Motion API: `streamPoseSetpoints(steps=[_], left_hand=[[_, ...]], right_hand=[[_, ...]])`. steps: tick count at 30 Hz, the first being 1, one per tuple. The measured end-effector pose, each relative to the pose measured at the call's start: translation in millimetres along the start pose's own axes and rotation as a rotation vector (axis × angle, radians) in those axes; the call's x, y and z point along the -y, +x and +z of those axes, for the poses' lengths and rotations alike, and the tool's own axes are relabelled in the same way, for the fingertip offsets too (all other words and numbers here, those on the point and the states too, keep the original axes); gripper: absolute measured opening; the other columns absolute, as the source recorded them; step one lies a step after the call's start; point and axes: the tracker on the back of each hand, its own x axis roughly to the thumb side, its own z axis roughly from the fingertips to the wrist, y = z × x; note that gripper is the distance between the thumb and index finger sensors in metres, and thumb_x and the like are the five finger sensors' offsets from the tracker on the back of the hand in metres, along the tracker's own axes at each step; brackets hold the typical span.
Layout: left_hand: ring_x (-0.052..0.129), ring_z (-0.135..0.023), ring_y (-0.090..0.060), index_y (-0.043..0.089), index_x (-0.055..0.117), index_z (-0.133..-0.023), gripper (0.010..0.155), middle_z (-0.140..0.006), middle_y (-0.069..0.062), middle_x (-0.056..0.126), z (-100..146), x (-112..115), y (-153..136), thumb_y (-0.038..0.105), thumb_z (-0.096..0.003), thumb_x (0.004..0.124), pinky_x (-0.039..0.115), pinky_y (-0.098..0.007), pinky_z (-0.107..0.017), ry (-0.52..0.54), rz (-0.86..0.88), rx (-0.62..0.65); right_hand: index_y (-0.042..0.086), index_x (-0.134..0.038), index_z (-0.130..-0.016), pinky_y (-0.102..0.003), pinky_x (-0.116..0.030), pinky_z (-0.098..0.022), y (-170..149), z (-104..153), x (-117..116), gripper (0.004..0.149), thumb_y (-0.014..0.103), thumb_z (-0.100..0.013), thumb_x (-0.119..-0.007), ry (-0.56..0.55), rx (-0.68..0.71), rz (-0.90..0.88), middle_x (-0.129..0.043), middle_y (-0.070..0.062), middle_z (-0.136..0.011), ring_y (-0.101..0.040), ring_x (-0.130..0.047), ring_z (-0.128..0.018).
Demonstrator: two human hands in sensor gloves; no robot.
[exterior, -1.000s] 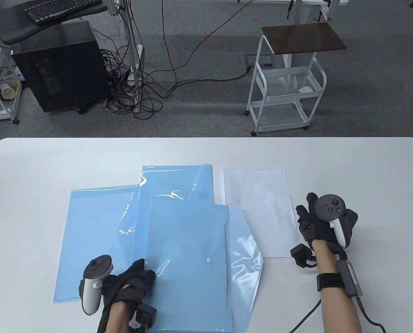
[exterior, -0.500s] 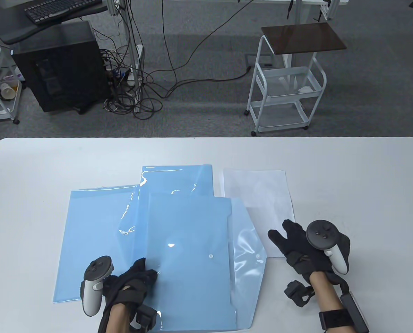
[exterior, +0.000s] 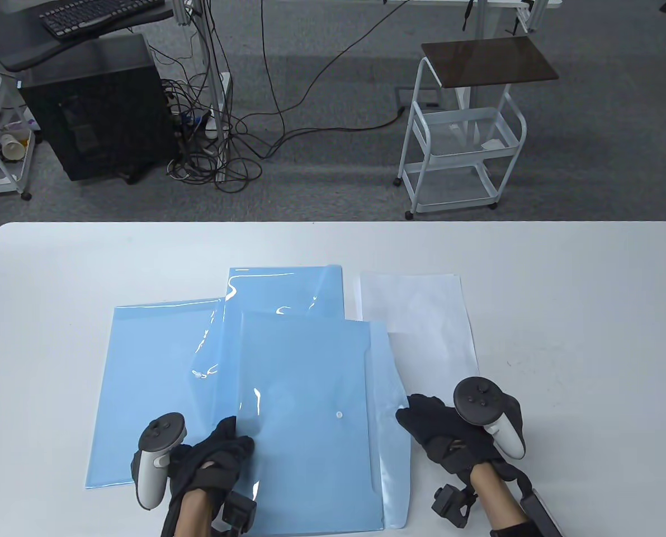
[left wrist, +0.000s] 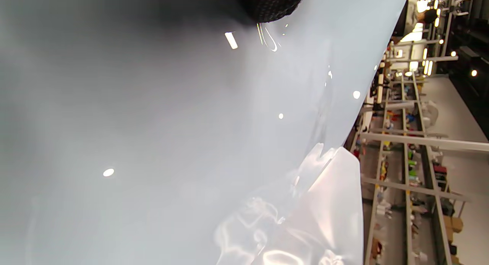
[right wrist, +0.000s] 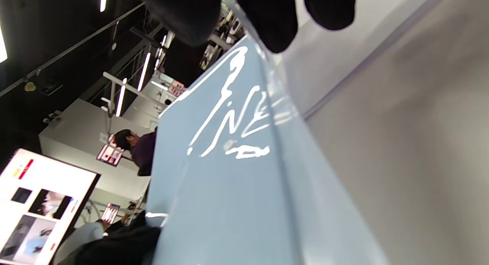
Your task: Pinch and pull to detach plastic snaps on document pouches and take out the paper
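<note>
The front blue pouch (exterior: 310, 414) lies near the table's front edge, its white snap (exterior: 339, 415) showing on the face. My left hand (exterior: 235, 439) grips the pouch's left edge; a fingertip (left wrist: 271, 5) rests on the glossy pouch surface (left wrist: 172, 123). My right hand (exterior: 416, 419) is at the pouch's right side, and its fingers (right wrist: 275, 20) hold the clear flap (exterior: 395, 442) by its edge. The flap (right wrist: 229, 161) stands up off the table. White paper (exterior: 422, 330) lies flat to the right of the pouches.
Two more blue pouches lie under the front one, one to the left (exterior: 148, 380) and one behind (exterior: 282, 285). The white table (exterior: 562, 313) stretches bare to the right. Beyond its far edge stand a white cart (exterior: 461, 140) and a black computer case (exterior: 98, 106).
My right hand came back from beside the paper to the front pouch's right side. The flap, spread flat and wide before, now stands raised and narrow. The left hand stayed put.
</note>
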Motion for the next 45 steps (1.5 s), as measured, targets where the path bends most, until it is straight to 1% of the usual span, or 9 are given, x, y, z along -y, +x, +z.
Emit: streamPoseSetpoints(steps=[3,6,14,21,26,32,38,43,45], left_hand=[[0.100,-0.069,-0.029,0.021,0.053,-0.106,0.049,-0.096,-0.002,0.083,0,1,0,0.020,-0.0582,0.065,0.087,-0.044,-0.051,0.015,-0.033,-0.010],[0.099,-0.071,-0.030,0.021,0.052,-0.106,0.050,-0.097,-0.003,0.082,-1,1,0,0.020,-0.0584,0.065,0.086,-0.044,-0.051,0.021,-0.038,-0.015],[0.097,-0.076,-0.032,0.019,0.051,-0.107,0.050,-0.099,-0.005,0.080,-1,2,0,0.020,-0.0588,0.065,0.085,-0.046,-0.054,0.043,-0.069,-0.040],[0.096,-0.077,-0.033,0.017,0.049,-0.108,0.051,-0.100,-0.006,0.080,-1,3,-1,0.020,-0.0590,0.065,0.085,-0.047,-0.055,0.054,-0.091,-0.061],[0.097,-0.077,-0.031,0.017,0.049,-0.108,0.051,-0.100,-0.006,0.080,-1,3,0,0.020,-0.0590,0.065,0.085,-0.046,-0.055,0.055,-0.102,-0.071],[0.097,-0.075,-0.030,0.017,0.049,-0.108,0.052,-0.100,-0.006,0.080,-2,4,1,0.020,-0.0590,0.065,0.085,-0.045,-0.054,0.062,-0.128,-0.076],[0.098,-0.075,-0.029,0.017,0.049,-0.108,0.052,-0.100,-0.006,0.080,-2,5,2,0.020,-0.0589,0.065,0.086,-0.045,-0.054,0.069,-0.135,-0.079],[0.098,-0.075,-0.029,0.017,0.049,-0.108,0.052,-0.100,-0.006,0.081,-2,5,2,0.020,-0.0589,0.065,0.086,-0.044,-0.054,0.074,-0.142,-0.081],[0.098,-0.075,-0.028,0.017,0.049,-0.108,0.051,-0.100,-0.006,0.081,-2,5,2,0.020,-0.0588,0.066,0.086,-0.044,-0.054,0.073,-0.141,-0.081]], right_hand=[[-0.002,-0.054,-0.109,-0.079,-0.038,-0.059,12,-3,-12,0.066,0.038,-0.058,-0.065,0.062,0.039,0.030,-0.046,-0.044,-0.113,-0.070,-0.035,-0.092],[-0.001,-0.048,-0.111,-0.080,-0.036,-0.059,22,-7,-24,0.066,0.035,-0.058,-0.063,0.087,0.056,0.085,-0.041,-0.043,-0.114,-0.070,-0.031,-0.093],[0.005,-0.042,-0.111,-0.082,-0.034,-0.059,41,-28,-64,0.063,0.027,-0.056,-0.063,0.093,0.029,0.546,-0.033,-0.038,-0.116,-0.068,-0.027,-0.094],[0.014,-0.037,-0.111,-0.083,-0.033,-0.059,45,-41,-93,0.063,0.028,-0.056,-0.065,0.141,0.018,0.706,-0.028,-0.036,-0.116,-0.068,-0.025,-0.095],[0.014,-0.036,-0.110,-0.083,-0.032,-0.059,44,-48,-109,0.063,0.028,-0.056,-0.065,0.185,-0.006,0.815,-0.024,-0.035,-0.115,-0.068,-0.023,-0.094],[0.012,-0.036,-0.108,-0.083,-0.033,-0.059,43,-51,-119,0.063,0.028,-0.056,-0.066,0.196,-0.002,0.871,-0.025,-0.038,-0.114,-0.069,-0.024,-0.094],[0.008,-0.041,-0.105,-0.082,-0.025,-0.057,43,-59,-113,0.060,0.024,-0.055,-0.069,0.234,-0.044,0.718,-0.022,-0.035,-0.113,-0.067,-0.016,-0.090],[0.006,-0.046,-0.101,-0.082,-0.028,-0.058,45,-65,-109,0.057,0.023,-0.054,-0.072,0.239,-0.061,0.703,-0.024,-0.032,-0.113,-0.067,-0.019,-0.092],[0.008,-0.045,-0.101,-0.081,-0.028,-0.058,47,-66,-109,0.056,0.024,-0.054,-0.072,0.253,-0.068,0.745,-0.025,-0.032,-0.113,-0.067,-0.020,-0.092]])
